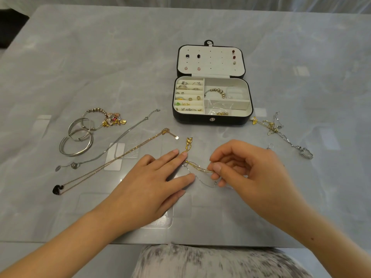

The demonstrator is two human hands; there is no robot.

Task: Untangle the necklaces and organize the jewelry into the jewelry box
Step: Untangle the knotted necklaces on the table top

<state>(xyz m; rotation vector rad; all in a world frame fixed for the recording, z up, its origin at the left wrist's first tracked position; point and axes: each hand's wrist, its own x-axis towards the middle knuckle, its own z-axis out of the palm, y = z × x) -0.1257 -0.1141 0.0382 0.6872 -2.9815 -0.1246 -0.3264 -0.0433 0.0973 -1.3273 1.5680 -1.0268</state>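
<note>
A tangled gold and silver chain [197,167] lies on the grey table between my hands, its gold pendant [188,143] just beyond my left fingertips. My left hand [154,177] lies flat with straight fingers pressing the chain's left end onto the table. My right hand [243,167] pinches the chain's right end between thumb and fingers. The black jewelry box [210,120] stands open behind them, holding rings, earrings and a beaded bracelet. A rose-gold necklace [120,157] and a silver necklace [128,130] lie stretched out at the left.
Silver bangles [77,140] and a charm bracelet [104,117] lie at the far left. Another tangle of gold and silver chains [279,131] lies right of the box. The table's near edge runs just above my lap.
</note>
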